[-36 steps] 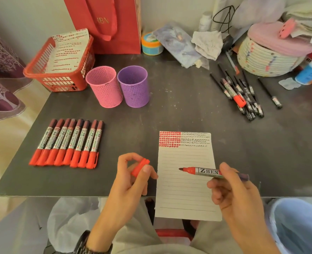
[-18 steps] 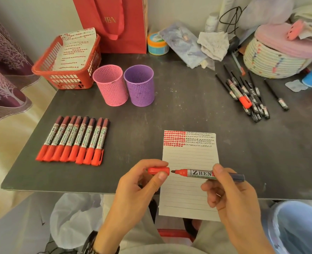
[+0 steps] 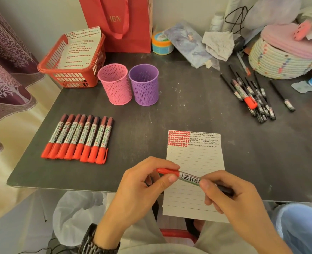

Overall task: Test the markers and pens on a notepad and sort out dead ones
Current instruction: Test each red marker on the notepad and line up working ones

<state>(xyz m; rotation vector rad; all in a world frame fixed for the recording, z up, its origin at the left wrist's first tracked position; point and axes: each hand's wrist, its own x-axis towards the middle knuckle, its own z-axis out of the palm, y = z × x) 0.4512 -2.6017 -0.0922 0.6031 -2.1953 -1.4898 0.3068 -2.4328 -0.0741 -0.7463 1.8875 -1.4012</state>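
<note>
I hold a red marker level above the lined notepad. My left hand pinches its red cap, which sits on the marker's tip. My right hand grips the barrel near its dark end. Red and black test marks fill the notepad's top lines. A row of several capped red markers lies on the left of the dark table. A pile of black pens with one red marker lies at the right.
A pink cup and a purple cup stand side by side behind the marker row. A red basket with marked paper sits at the back left. A red bag, a woven basket and clutter line the back.
My left hand has brought the red cap from the left to the marker's tip, and the cap now sits on it. The marker has stayed above the notepad in my right hand.
</note>
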